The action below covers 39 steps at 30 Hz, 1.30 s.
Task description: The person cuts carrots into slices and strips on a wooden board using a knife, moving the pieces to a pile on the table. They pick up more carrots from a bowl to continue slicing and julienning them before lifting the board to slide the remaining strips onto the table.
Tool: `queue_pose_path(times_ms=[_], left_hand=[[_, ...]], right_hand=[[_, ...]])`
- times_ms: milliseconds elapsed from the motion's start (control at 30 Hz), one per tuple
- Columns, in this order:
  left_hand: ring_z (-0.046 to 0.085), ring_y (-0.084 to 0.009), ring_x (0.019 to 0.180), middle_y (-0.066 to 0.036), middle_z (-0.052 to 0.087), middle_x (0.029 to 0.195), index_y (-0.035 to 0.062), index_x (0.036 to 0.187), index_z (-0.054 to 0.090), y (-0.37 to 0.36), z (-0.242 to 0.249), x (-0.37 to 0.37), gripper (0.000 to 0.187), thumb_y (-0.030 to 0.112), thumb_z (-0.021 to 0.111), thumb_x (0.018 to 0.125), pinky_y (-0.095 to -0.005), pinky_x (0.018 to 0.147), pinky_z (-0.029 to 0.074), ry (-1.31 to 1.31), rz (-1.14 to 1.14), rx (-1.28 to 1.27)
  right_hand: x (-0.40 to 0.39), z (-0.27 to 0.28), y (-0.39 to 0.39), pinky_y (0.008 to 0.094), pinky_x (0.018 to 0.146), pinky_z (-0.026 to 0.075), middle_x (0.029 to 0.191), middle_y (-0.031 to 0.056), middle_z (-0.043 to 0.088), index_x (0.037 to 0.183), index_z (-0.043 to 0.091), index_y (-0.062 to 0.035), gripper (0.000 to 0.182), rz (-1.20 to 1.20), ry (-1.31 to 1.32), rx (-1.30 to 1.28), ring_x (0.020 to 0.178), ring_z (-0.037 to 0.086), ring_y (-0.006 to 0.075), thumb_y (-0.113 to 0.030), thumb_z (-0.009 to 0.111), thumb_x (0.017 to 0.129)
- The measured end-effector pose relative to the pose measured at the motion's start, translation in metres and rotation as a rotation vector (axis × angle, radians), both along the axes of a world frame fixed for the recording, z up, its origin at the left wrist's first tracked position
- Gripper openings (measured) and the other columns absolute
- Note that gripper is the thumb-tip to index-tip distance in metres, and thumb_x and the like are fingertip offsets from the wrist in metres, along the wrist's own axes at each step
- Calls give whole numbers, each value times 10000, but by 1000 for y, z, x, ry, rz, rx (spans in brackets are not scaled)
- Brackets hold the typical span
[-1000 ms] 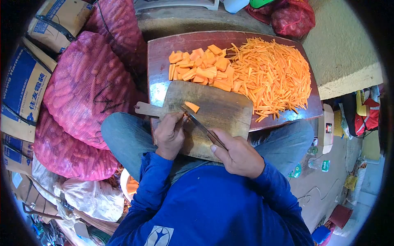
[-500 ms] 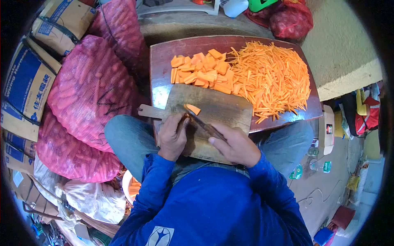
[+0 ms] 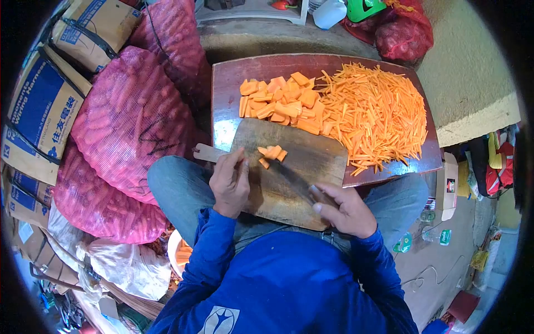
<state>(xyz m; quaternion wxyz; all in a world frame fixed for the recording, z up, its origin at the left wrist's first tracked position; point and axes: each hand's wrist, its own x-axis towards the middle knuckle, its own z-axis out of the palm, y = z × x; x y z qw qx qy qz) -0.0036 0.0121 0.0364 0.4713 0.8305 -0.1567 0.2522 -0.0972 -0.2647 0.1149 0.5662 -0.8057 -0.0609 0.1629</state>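
My right hand (image 3: 347, 210) grips a knife (image 3: 295, 181), whose blade is blurred and slants up-left over the wooden cutting board (image 3: 261, 192). By the blade's tip lie several small cut carrot pieces (image 3: 273, 152). At the board's left edge is my left hand (image 3: 230, 183), fingers bunched; whatever they pinch, if anything, is too small to make out. Beyond the board, thick carrot slices (image 3: 281, 100) are heaped on the red-brown table (image 3: 228, 72). A larger mound of thin carrot strips (image 3: 384, 117) lies to their right.
Pink mesh sacks (image 3: 130, 122) of carrots lean at the left, beside strapped cardboard boxes (image 3: 41, 117). A white bucket (image 3: 174, 250) with carrot pieces stands by my left leg. At the far right back is a red net bag (image 3: 403, 36). Plastic bottles (image 3: 434, 236) lie on the floor at right.
The single carrot piece on the board is now several smaller ones. My right hand has moved right and down with the knife. My left hand has drawn left, away from the blade.
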Motion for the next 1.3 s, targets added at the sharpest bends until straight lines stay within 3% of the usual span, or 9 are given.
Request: queue_pose_path(times_ms=[33,200,433,700,867,900,1033,1167,1300], left_hand=[[712,-248,824,-136,709,950,2,1207,714,0,1,1,339,-69,759,879,-331,754,567,-7,0,3],[708,-233,809,-136,706,932,0,1180,712,1,-2,4,308,-67,756,883,-320,744,566,-16,61,8],[712,-296,842,-149,705,934,0,1202,697,-4,-11,5,351,-70,755,863,-364,741,568,44,-6,92],[698,-305,848,-149,706,933,-4,1165,709,-9,-10,11,326,-26,789,850,-397,752,567,102,-51,200],[693,-300,825,-149,708,939,-5,1127,721,-12,-9,14,292,-19,795,845,-388,733,563,96,-53,268],[689,-300,812,-149,706,936,-4,1120,724,-13,-8,14,285,-19,795,845,-387,724,561,94,-45,261],[681,-302,786,-149,697,922,0,1118,725,-14,-8,14,282,-22,794,845,-387,704,554,94,-43,272],[680,-306,783,-148,693,916,3,1120,725,-16,-5,14,288,-25,796,842,-391,704,556,87,-46,292],[685,-315,791,-148,697,917,8,1123,723,-7,-9,14,287,-35,783,845,-395,713,559,115,-37,185]], right_hand=[[4,-4,0,389,759,572,960,240,729,1367,628,7,485,69,-52,-10,805,739,314,-211,739,948],[33,-13,-5,400,733,575,878,254,723,1268,695,3,395,165,-135,-174,786,742,335,-223,739,947],[111,-30,-36,359,755,570,886,181,746,1262,731,-61,371,140,-242,-149,762,720,201,-199,767,920],[119,-24,-53,333,769,575,930,183,766,1265,731,-35,393,42,-234,-5,768,726,180,-136,782,888],[92,-6,-50,324,785,580,939,192,769,1275,723,-33,425,-80,-345,-81,794,755,224,-141,809,874],[88,-7,-48,366,793,589,968,213,763,1332,693,-54,476,-74,-409,-51,847,771,315,-157,792,878],[84,0,-45,496,863,576,1110,243,732,1358,654,-61,483,102,-435,-273,1019,693,456,-213,725,904],[81,-2,-46,509,868,569,1137,247,721,1277,688,-52,405,169,-339,-353,1041,689,450,-243,713,920],[82,-21,-45,467,766,571,982,226,732,1283,701,-74,409,183,-415,-317,869,713,426,-257,751,920]])
